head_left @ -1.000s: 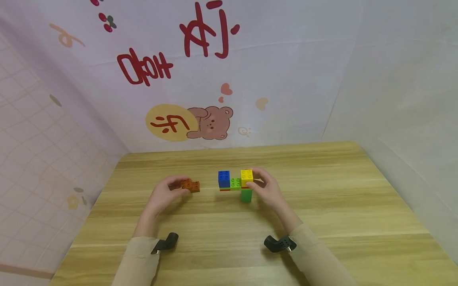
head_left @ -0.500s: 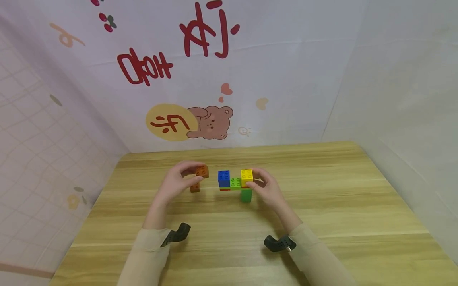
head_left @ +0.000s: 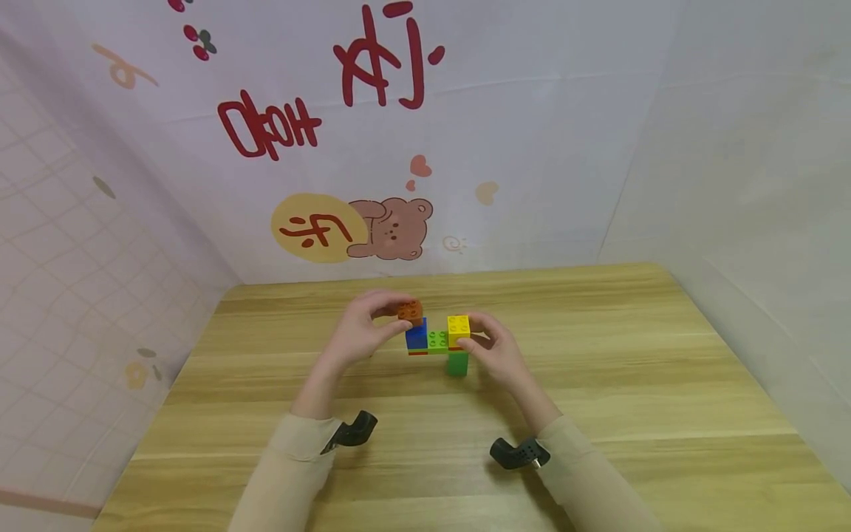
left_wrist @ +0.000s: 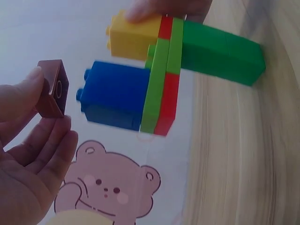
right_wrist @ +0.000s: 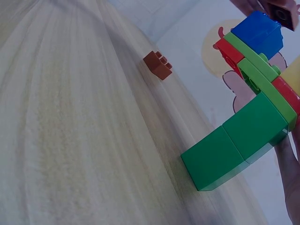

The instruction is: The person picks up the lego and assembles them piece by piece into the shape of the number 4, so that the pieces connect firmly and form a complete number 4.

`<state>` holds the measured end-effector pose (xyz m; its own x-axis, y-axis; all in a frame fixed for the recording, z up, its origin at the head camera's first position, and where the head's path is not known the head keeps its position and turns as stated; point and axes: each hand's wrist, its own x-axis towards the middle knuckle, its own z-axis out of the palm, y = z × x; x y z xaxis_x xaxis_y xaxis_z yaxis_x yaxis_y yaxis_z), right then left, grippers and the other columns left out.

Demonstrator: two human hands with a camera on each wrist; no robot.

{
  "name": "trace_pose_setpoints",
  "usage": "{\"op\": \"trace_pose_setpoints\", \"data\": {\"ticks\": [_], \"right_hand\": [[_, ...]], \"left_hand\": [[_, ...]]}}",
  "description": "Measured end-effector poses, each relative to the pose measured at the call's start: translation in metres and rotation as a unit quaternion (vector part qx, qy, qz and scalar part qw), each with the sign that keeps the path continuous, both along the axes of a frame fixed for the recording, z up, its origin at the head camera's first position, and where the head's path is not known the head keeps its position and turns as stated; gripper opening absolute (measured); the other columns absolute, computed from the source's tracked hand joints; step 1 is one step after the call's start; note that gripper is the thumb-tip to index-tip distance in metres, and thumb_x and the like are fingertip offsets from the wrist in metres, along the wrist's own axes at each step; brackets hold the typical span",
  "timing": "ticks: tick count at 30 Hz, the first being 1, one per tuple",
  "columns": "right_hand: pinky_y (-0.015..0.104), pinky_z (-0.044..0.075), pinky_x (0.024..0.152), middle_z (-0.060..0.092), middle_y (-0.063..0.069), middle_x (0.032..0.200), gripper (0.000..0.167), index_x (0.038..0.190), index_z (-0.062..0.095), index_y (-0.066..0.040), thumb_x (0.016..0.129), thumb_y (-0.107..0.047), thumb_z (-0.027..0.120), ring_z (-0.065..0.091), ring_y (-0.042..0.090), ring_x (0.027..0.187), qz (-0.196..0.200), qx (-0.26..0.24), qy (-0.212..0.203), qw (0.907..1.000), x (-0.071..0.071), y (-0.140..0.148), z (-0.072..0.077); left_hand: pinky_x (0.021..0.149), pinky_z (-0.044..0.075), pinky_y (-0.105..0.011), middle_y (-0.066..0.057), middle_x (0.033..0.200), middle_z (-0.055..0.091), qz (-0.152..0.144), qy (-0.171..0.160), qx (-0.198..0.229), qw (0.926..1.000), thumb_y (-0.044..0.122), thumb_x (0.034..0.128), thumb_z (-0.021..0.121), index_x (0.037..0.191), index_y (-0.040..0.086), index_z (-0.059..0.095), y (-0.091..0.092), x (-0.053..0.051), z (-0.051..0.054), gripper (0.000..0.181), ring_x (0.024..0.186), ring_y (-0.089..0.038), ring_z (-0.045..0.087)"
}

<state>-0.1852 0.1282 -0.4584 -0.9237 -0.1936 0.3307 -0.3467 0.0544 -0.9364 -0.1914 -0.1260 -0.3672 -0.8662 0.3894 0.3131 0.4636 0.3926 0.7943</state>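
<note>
My left hand (head_left: 359, 332) pinches a brown toy brick (head_left: 411, 312) between thumb and fingers. In the left wrist view, a small gap separates this brick from the studs of a blue brick (left_wrist: 115, 93). The blue brick forms one end of a built piece, on light green bricks (head_left: 437, 340) with red ones (left_wrist: 168, 104) beside and below them. Under the other end, dark green bricks (right_wrist: 234, 145) stand as a column on the table. My right hand (head_left: 497, 351) holds the yellow brick (head_left: 458, 330) on top of that column's side.
A second brown brick (right_wrist: 158, 65) lies on the wooden table (head_left: 598, 369); in the head view my left hand and forearm hide it. Behind the table hangs a white cloth (head_left: 552, 185) printed with a bear (head_left: 395, 229) and red characters.
My left hand has picked up one of two brown bricks from the table and carried it right to over the blue brick. The right hand has stayed on the yellow brick.
</note>
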Motion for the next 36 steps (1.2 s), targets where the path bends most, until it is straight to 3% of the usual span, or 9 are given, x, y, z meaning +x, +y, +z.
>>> {"op": "trace_pose_setpoints", "data": {"ticks": [10, 20, 26, 36], "right_hand": [[0.030, 0.052, 0.094, 0.058, 0.024, 0.121, 0.035, 0.127, 0.057, 0.008, 0.093, 0.008, 0.062, 0.059, 0.015, 0.106, 0.014, -0.009, 0.003, 0.9999, -0.002, 0.000, -0.004], [0.038, 0.051, 0.095, 0.059, 0.027, 0.119, 0.033, 0.125, 0.056, 0.012, 0.093, 0.009, 0.062, 0.060, 0.020, 0.106, 0.024, -0.009, 0.026, 0.9993, 0.012, -0.002, 0.023], [0.040, 0.051, 0.096, 0.059, 0.026, 0.119, 0.034, 0.126, 0.056, 0.012, 0.092, 0.010, 0.062, 0.059, 0.028, 0.107, 0.024, -0.008, 0.025, 0.9994, 0.012, -0.003, 0.023], [0.043, 0.050, 0.097, 0.058, 0.026, 0.121, 0.036, 0.126, 0.055, 0.014, 0.091, 0.012, 0.061, 0.059, 0.008, 0.105, 0.020, -0.013, 0.032, 0.9992, 0.011, -0.003, 0.021]], "left_hand": [[0.092, 0.053, -0.036, -0.002, 0.114, 0.066, -0.032, 0.047, -0.006, 0.9983, 0.011, 0.0877, 0.077, 0.119, 0.010, 0.072, 0.032, 0.002, 0.005, 0.032, 0.103, -0.019, 0.064], [0.091, 0.052, -0.038, -0.003, 0.112, 0.068, -0.020, 0.083, -0.059, 0.9946, 0.013, 0.0852, 0.080, 0.117, 0.009, 0.073, 0.054, 0.002, 0.004, 0.033, 0.104, -0.019, 0.062], [0.093, 0.049, -0.039, -0.003, 0.113, 0.069, -0.009, 0.090, -0.086, 0.9922, 0.015, 0.0858, 0.079, 0.117, 0.009, 0.073, 0.061, 0.001, 0.002, 0.033, 0.105, -0.019, 0.061], [0.093, 0.050, -0.038, -0.004, 0.113, 0.069, -0.005, 0.082, -0.107, 0.9909, 0.014, 0.0855, 0.079, 0.117, 0.008, 0.073, 0.068, 0.000, 0.000, 0.032, 0.103, -0.019, 0.062]]}}
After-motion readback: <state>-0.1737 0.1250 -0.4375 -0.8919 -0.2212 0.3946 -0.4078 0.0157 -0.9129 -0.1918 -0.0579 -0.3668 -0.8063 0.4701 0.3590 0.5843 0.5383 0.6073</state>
